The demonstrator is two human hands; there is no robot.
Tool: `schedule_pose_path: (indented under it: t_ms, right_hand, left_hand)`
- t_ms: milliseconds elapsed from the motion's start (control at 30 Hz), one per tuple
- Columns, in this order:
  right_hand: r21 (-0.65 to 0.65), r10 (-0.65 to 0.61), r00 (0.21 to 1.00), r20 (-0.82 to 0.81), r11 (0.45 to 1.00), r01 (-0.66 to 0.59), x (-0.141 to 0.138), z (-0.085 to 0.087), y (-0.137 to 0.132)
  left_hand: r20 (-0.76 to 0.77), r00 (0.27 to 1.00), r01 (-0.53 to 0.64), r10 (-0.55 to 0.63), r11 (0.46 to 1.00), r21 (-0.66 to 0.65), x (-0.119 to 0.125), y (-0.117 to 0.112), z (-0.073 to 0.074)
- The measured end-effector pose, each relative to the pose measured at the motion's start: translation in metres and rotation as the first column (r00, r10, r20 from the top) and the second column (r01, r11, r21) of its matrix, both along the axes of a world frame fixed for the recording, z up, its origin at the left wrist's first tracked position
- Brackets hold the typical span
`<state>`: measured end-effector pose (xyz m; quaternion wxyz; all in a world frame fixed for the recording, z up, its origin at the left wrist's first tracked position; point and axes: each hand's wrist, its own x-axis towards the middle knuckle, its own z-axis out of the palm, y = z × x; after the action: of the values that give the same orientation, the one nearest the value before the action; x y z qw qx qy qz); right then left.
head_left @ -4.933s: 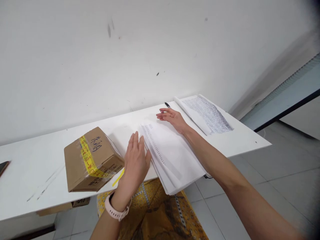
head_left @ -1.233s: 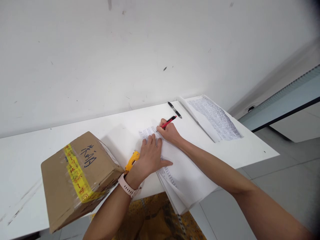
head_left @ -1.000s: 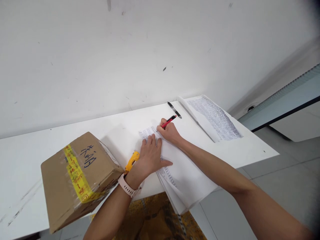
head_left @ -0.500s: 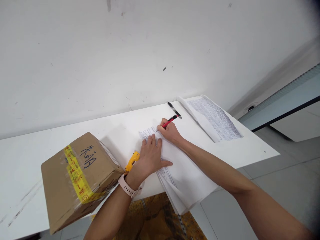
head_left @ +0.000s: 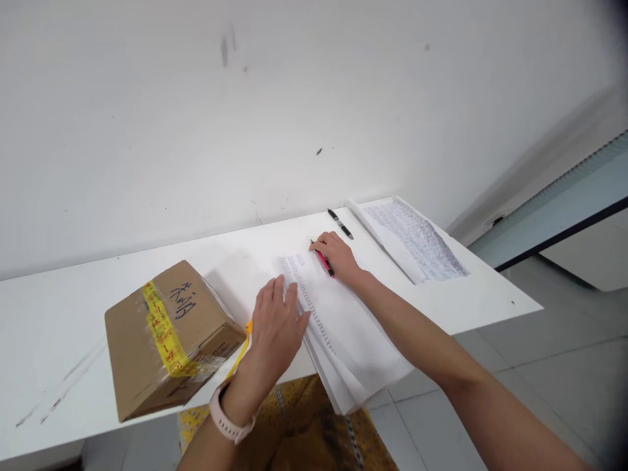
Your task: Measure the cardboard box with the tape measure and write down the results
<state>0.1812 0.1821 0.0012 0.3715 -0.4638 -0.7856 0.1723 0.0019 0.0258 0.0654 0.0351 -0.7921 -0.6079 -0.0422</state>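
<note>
My left hand (head_left: 277, 324) lies flat with fingers spread at the left edge of the sheets of paper (head_left: 360, 340), a pale watch strap on its wrist. Small rows of handwriting run down the sheets' left side, and their near ends hang over the table's front edge. Near the top of the sheets, my right hand (head_left: 338, 256) is curled with a red pen (head_left: 324, 263) along its inner side, held low over the page. Beside my left wrist an orange-yellow object (head_left: 248, 327) shows only in part, mostly hidden by that hand.
A cardboard box (head_left: 196, 307) with yellow printed tape stands left on the white table (head_left: 53, 327). A black pen (head_left: 340, 224) lies beyond my right hand. Another sheet covered in dense writing (head_left: 415, 239) lies at the right, near the wall (head_left: 147, 131).
My left hand has slid left and toward me, uncovering more writing. My right hand has turned from a writing grip, so the red pen's back end points toward me.
</note>
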Motion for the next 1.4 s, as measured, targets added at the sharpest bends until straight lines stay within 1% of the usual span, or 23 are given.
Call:
schedule_pose_path:
  t_ms: [67,133,233,333,400,467,500,533,567,600,633,667,700,733,800,867,1000,1067,1133,1200,1267,1333,1400]
  right_hand:
    - [0.079,0.004,0.995,0.104,0.997,-0.012,0.000,-0.006,0.003]
    - [0.151,-0.041,0.982,0.183,0.988,0.013,-0.001,-0.012,0.005]
    - [0.142,-0.096,0.981,0.171,0.987,0.072,-0.003,-0.016,0.006]
    - [0.096,-0.114,0.986,0.125,0.990,0.102,-0.004,-0.010,0.002]
    - [0.107,-0.136,0.987,0.087,0.986,0.127,-0.006,0.002,-0.007]
    - [0.114,-0.137,0.991,-0.001,0.984,0.136,-0.008,0.019,-0.026]
    - [0.083,-0.105,0.992,-0.066,0.990,0.111,-0.010,0.029,-0.040]
    - [0.028,-0.047,0.989,-0.140,0.998,0.051,-0.012,0.039,-0.057]
    - [-0.070,0.055,0.976,-0.213,0.995,-0.072,-0.013,0.049,-0.076]
    - [-0.220,0.174,0.941,-0.291,0.945,-0.243,-0.015,0.058,-0.097]
    - [-0.356,0.289,0.886,-0.362,0.836,-0.418,-0.017,0.067,-0.119]
    - [-0.442,0.388,0.823,-0.414,0.705,-0.555,-0.018,0.076,-0.140]
    - [-0.493,0.459,0.773,-0.438,0.596,-0.634,-0.019,0.084,-0.159]
    - [-0.521,0.511,0.735,-0.445,0.520,-0.677,-0.020,0.091,-0.176]
    - [-0.548,0.582,0.680,-0.445,0.424,-0.722,-0.023,0.104,-0.201]
    - [-0.568,0.619,0.666,-0.416,0.394,-0.722,-0.030,0.112,-0.214]
    - [-0.606,0.671,0.683,-0.288,0.425,-0.672,-0.059,0.119,-0.223]
    - [-0.609,0.707,0.666,-0.239,0.425,-0.670,-0.076,0.123,-0.226]
    - [-0.592,0.751,0.631,-0.194,0.423,-0.686,-0.091,0.132,-0.224]
    - [-0.533,0.776,0.611,-0.157,0.454,-0.714,-0.105,0.149,-0.213]
    - [-0.422,0.747,0.644,-0.163,0.537,-0.730,-0.117,0.171,-0.192]
    - [-0.304,0.645,0.725,-0.240,0.660,-0.687,-0.131,0.192,-0.162]
    - [-0.251,0.534,0.779,-0.329,0.746,-0.617,-0.149,0.204,-0.128]
  left_hand:
    - [-0.046,0.996,-0.079,0.079,0.997,0.007,-0.008,-0.019,0.000]
    - [-0.090,0.987,-0.136,0.134,0.991,-0.016,-0.013,-0.032,-0.003]
    - [-0.110,0.981,-0.169,0.162,0.984,-0.054,-0.014,-0.037,-0.007]
    - [-0.075,0.974,-0.219,0.214,0.973,-0.067,-0.010,-0.032,-0.008]
    - [-0.057,0.970,-0.239,0.236,0.969,-0.057,-0.008,-0.034,-0.005]
    - [0.045,0.975,-0.216,0.217,0.976,-0.018,-0.008,-0.046,0.001]
    - [0.150,0.969,-0.197,0.194,0.980,0.000,-0.008,-0.056,0.004]
    - [0.287,0.943,-0.178,0.167,0.984,0.014,-0.009,-0.069,0.007]
    - [0.433,0.890,-0.162,0.141,0.987,0.012,-0.010,-0.083,0.011]
    - [0.557,0.821,-0.146,0.126,0.989,-0.009,-0.011,-0.099,0.013]
    - [0.649,0.751,-0.132,0.123,0.991,-0.035,-0.011,-0.115,0.016]
    - [0.715,0.687,-0.121,0.130,0.991,-0.064,-0.012,-0.130,0.017]
    - [0.761,0.633,-0.119,0.145,0.989,-0.090,-0.012,-0.144,0.019]
    - [0.792,0.588,-0.126,0.165,0.986,-0.112,-0.013,-0.157,0.020]
    - [0.826,0.521,-0.167,0.216,0.975,-0.149,-0.016,-0.178,0.020]
    - [0.853,0.459,-0.203,0.250,0.964,-0.174,-0.020,-0.194,0.020]
    - [0.921,0.294,-0.220,0.255,0.956,-0.195,-0.033,-0.217,0.016]
    - [0.941,0.217,-0.221,0.259,0.952,-0.211,-0.041,-0.228,0.012]
    - [0.945,0.163,-0.218,0.284,0.944,-0.246,-0.049,-0.238,0.006]
    - [0.937,0.142,-0.198,0.318,0.937,-0.288,-0.060,-0.248,0.000]
    - [0.929,0.150,-0.180,0.340,0.933,-0.312,-0.073,-0.255,-0.005]
    - [0.924,0.127,-0.172,0.361,0.925,-0.338,-0.086,-0.261,-0.007]
    - [0.928,0.012,-0.105,0.373,0.923,-0.369,-0.092,-0.262,-0.008]
